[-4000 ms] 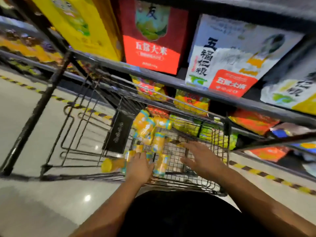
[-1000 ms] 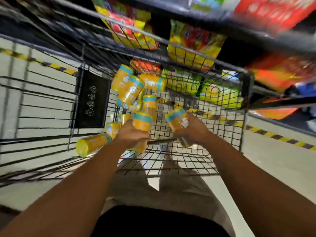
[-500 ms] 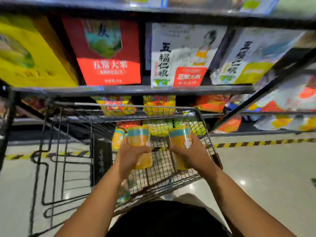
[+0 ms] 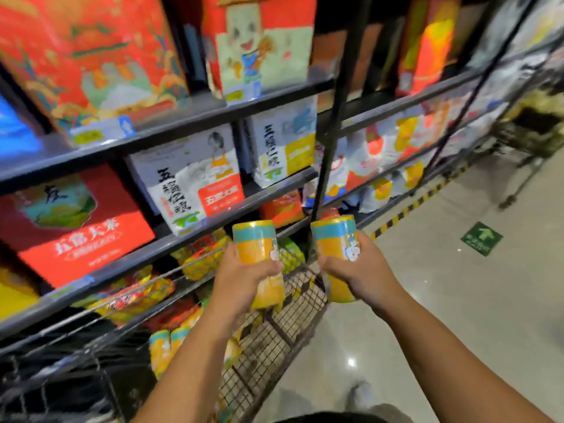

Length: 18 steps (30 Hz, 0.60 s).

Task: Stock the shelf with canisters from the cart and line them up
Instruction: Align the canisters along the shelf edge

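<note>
Two yellow canisters are held in the air above the wire cart [image 4: 287,325], in front of the shelf [image 4: 189,236]. The left hand [image 4: 241,282] wraps its curled fingers round the lower half of the left canister [image 4: 256,251]; the right hand [image 4: 366,271] grips the right canister [image 4: 332,239] the same way. Each canister stands nearly upright, with its long axis close to vertical, the teal-banded end pointing up and the top leaning slightly left. The two do not touch — a dark shelf post [image 4: 332,148] shows in the gap. More canisters [image 4: 164,346] lie in the cart beside the left forearm. Boxes [image 4: 195,178] fill the upper shelves — bags [image 4: 201,254] the level behind the hands.
</note>
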Tool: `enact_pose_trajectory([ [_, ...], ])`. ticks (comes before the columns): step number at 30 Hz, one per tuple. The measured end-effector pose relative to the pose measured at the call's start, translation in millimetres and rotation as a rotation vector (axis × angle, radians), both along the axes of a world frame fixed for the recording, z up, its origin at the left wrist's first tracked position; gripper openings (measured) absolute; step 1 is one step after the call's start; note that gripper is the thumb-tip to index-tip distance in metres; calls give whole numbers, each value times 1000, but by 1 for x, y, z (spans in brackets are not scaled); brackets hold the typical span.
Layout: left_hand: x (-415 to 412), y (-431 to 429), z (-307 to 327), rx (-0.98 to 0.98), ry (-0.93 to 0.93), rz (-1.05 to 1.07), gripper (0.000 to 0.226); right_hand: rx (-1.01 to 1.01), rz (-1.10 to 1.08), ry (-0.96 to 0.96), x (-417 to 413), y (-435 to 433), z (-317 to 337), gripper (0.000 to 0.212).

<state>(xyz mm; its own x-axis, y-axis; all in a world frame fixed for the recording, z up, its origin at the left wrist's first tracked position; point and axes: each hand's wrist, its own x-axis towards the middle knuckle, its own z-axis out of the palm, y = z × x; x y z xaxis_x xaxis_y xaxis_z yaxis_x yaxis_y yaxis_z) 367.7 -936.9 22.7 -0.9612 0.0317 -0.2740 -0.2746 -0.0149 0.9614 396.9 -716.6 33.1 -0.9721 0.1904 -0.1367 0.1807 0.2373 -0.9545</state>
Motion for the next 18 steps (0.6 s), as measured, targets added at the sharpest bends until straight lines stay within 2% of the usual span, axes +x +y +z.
enact_pose_trajectory([
  [2, -5, 28, 11, -11, 29, -68, 58, 6, -47, 30, 2, 26, 8, 69],
  [6, -22, 99, 25, -42, 69, -147, 61, -45, -159, 100, 7, 94, 21, 65],
  [9, -30, 165, 34, -53, 117, -185, 62, -101, -214, 137, 12, 151, 29, 70],
  [12, -41, 235, 41, -63, 148, -195, 54, -125, -242, 150, 9, 213, 35, 65],
  [15, -52, 310, 46, -89, 154, -195, 72, -120, -264, 156, 2, 284, 44, 55],
  [18, -65, 368, 54, -93, 162, -190, 68, -112, -268, 174, -9, 344, 56, 51],
])
